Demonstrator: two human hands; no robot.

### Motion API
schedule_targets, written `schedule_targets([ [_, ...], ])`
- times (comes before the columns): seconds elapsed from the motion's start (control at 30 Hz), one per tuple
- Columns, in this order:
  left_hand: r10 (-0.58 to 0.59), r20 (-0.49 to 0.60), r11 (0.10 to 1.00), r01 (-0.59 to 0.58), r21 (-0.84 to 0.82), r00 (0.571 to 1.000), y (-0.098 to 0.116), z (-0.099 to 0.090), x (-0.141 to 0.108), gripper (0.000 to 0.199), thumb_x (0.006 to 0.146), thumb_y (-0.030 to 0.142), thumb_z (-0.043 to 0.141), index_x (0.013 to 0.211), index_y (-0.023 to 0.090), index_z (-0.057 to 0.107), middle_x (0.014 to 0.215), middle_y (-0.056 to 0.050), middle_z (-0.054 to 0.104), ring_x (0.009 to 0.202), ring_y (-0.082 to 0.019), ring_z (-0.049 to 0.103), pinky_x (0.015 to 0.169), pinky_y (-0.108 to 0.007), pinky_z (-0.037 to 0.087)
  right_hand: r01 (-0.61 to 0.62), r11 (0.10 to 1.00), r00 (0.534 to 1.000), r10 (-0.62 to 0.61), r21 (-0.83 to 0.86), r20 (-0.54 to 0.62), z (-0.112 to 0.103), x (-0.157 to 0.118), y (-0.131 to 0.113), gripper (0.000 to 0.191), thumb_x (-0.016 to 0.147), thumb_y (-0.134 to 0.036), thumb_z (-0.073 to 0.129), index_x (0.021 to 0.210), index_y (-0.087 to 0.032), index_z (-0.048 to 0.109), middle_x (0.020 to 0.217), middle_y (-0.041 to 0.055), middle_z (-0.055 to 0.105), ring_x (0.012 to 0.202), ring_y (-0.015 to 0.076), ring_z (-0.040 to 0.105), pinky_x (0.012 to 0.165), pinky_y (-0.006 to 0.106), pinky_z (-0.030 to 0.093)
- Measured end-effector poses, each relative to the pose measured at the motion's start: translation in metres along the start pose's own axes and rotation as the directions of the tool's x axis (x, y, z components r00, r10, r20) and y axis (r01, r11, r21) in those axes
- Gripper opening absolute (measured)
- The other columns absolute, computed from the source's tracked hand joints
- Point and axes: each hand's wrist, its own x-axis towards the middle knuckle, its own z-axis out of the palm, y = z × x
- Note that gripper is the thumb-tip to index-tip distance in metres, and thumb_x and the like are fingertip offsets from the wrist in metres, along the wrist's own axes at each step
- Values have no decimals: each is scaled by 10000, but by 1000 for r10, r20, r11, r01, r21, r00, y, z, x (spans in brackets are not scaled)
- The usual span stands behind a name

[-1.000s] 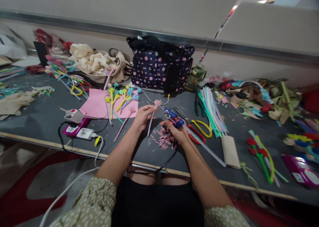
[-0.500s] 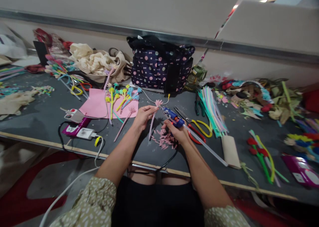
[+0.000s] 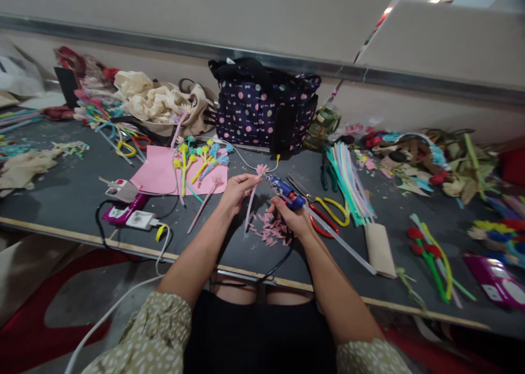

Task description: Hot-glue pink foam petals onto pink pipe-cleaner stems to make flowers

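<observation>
Between the fingertips of my left hand (image 3: 240, 191) is a pink pipe-cleaner flower (image 3: 251, 199), its petals up and its stem hanging down. My right hand (image 3: 292, 214) is wrapped round a blue glue gun (image 3: 283, 191), whose nozzle points at the flower head; whether they touch I cannot tell. A long clear glue stick (image 3: 338, 238) sticks out of the gun's back. Below the hands lies a pile of short pink pieces (image 3: 270, 229). Another pink flower (image 3: 205, 202) rests left of my left hand, partly on a pink sheet (image 3: 151, 169).
Scissors (image 3: 328, 215) with red and yellow handles lie right of the gun, near dark green pliers (image 3: 327, 169) and a bundle of pipe cleaners (image 3: 350, 182). A purple power strip (image 3: 127, 210) with cords sits at left. A patterned bag (image 3: 254, 109) stands behind.
The glue gun and my right hand have shifted very slightly to the right. My left hand keeps the pink flower in nearly the same place.
</observation>
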Motion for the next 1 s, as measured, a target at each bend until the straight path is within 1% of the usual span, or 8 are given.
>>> schedule_targets([
  [0.23,1,-1,1000,-1,13,1000,0,0,0,312,525,352,853,701,132,719,610,3,599,494,-40,450,442,-159,331,-7,1000,1000,7,27,12,0,-1,-5,421,741,-594,646,662,-180,659,537,18,635,468,139,559,477,252,433],
  [0.37,-3,2,1000,3,10,1000,1,0,-1,304,530,353,851,699,137,721,613,-1,602,487,-42,449,443,-166,351,-40,999,999,39,25,9,1,0,0,426,731,-604,652,682,-182,658,534,17,642,440,138,549,454,253,434],
  [0.47,4,10,1000,-5,15,1000,-1,-1,0,300,539,357,848,702,138,724,615,-3,599,487,-41,447,436,-164,343,-54,998,999,54,21,7,2,0,6,425,734,-603,651,683,-182,651,530,13,639,432,137,548,448,251,431],
  [0.63,20,34,1000,-20,16,999,-4,-3,1,295,561,362,842,717,139,728,604,7,585,474,-31,425,433,-163,317,-36,999,999,36,10,-9,2,1,13,427,746,-598,644,647,-183,632,517,8,619,440,137,545,470,256,431],
  [0.73,27,43,999,-28,16,999,-4,-3,1,283,574,361,837,705,137,724,581,19,563,456,-21,393,430,-165,293,-20,1000,1000,19,-11,-20,2,1,12,431,746,-597,646,631,-182,628,504,6,609,445,137,546,479,255,426],
  [0.9,23,48,1000,-24,15,999,-2,-2,0,296,563,355,844,713,129,726,586,10,568,463,-27,400,434,-168,290,-41,998,999,40,-39,-19,3,0,9,446,744,-606,639,608,-183,615,484,4,598,418,130,524,447,246,400],
  [1.0,27,42,999,-28,17,999,-2,-2,0,299,565,357,842,713,126,723,586,12,562,464,-28,394,435,-167,282,-15,998,1000,14,-57,-22,3,0,11,451,753,-599,636,581,-184,595,475,0,587,419,126,518,459,244,402],
])
